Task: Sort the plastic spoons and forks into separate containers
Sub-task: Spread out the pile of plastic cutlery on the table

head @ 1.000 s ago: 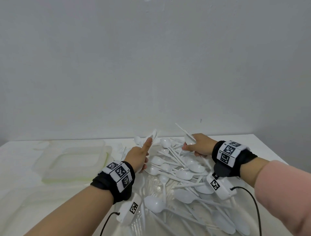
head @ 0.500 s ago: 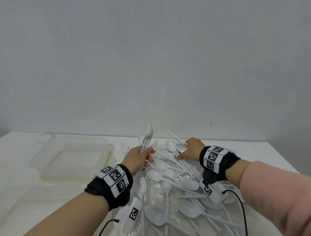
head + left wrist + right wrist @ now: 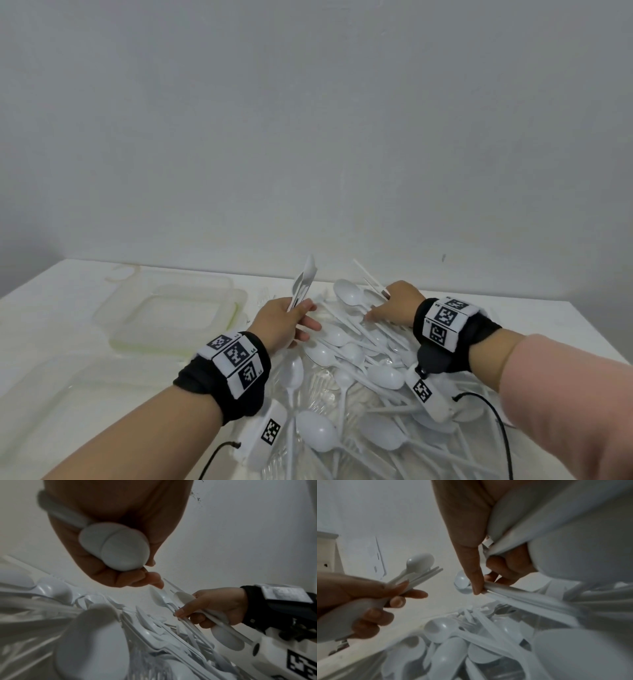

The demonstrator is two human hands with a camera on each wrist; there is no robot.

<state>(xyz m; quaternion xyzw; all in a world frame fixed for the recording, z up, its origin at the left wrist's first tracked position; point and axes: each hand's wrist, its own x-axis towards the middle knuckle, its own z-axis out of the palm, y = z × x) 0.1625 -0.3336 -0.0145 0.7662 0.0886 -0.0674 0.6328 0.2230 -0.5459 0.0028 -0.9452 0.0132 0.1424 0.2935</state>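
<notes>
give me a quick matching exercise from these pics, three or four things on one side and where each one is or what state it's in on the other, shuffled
Things:
1. left hand
2. right hand
3. clear containers
4. loose cutlery pile

States:
A. lie left of the pile
B. grips a bundle of spoons raised above the pile
C. spread under both wrists
D. low on the pile, fingers curled round handles

Pairs: 1-B, 2-D, 3-A, 4-C

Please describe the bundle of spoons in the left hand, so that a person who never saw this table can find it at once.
Start at the large heap of white cutlery on the white table. At the heap's left edge, the left hand grips a small bundle of spoons. Unlike the spoons lying flat in the heap, this bundle stands up above the pile, pointing toward the wall.
</notes>
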